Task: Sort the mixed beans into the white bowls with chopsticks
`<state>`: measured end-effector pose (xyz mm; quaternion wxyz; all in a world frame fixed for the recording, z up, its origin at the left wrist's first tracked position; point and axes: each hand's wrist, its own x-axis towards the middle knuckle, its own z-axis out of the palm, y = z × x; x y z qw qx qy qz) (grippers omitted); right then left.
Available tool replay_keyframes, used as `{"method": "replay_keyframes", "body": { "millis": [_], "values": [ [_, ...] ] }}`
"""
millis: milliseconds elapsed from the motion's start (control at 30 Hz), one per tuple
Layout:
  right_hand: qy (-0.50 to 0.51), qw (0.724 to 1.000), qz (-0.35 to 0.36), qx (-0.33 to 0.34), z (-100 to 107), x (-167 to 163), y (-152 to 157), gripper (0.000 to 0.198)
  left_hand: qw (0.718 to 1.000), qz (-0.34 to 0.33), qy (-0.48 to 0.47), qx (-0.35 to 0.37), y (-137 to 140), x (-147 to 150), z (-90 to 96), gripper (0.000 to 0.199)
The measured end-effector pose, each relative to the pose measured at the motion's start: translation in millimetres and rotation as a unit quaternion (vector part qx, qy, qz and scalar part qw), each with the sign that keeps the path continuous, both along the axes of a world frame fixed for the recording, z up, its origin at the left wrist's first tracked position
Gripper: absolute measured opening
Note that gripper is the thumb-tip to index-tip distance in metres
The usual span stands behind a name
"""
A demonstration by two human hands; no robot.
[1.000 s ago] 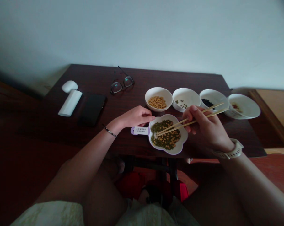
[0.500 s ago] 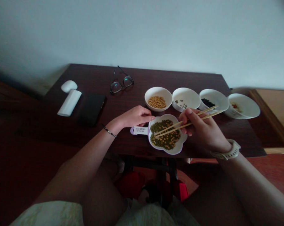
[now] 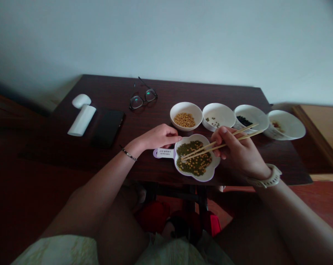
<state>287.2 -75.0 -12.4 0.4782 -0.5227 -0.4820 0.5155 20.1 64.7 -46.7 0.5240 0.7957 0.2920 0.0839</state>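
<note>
A white, flower-shaped dish with a purple rim and handle (image 3: pixel 215 166) holds green beans mixed with yellow beans (image 3: pixel 195 159). At the dish's upper left edge, next to the labelled handle, my left hand (image 3: pixel 162 136) rests with its thumb on the rim and its fingers curled. My right hand (image 3: pixel 235 149) is closed around a pair of wooden chopsticks (image 3: pixel 207 148). Their tips are close together among the beans at the dish's left side; whether a bean is between them is too small to tell.
Behind the dish stand white bowls in a row: one with yellow beans (image 3: pixel 175 111), one with a few green beans (image 3: pixel 224 112), one with black beans (image 3: pixel 257 113), one with reddish bits (image 3: pixel 291 127). Glasses (image 3: pixel 142 99), a black phone (image 3: pixel 108 129) and a white handheld device (image 3: pixel 82 119) lie left.
The chopstick tips have drawn slightly closer together in the dish, and their back ends have spread a little. My left hand and the dish look unmoved.
</note>
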Motion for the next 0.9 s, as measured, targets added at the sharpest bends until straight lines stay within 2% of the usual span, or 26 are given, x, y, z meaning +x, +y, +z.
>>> {"method": "replay_keyframes", "body": {
  "millis": [167,400,633,767,900],
  "values": [
    [0.029,0.999,-0.027,0.004,4,3,3,0.049,1.000,-0.004,-0.002,-0.002,0,0,1.7,0.046],
    [0.124,0.982,-0.126,0.066,10,18,22,0.045,1.000,-0.006,0.004,0.000,0,-1,1.2,0.046],
    [0.093,0.964,-0.213,0.130,-4,20,39,0.044,1.000,-0.005,0.004,0.004,0,0,1.0,0.046],
    [0.082,0.959,-0.231,0.144,-6,14,38,0.040,1.000,-0.007,0.003,0.001,0,0,1.9,0.045],
    [0.087,0.968,-0.205,0.111,2,12,32,0.038,1.000,-0.008,-0.005,-0.010,0,0,1.6,0.044]
  ]
}}
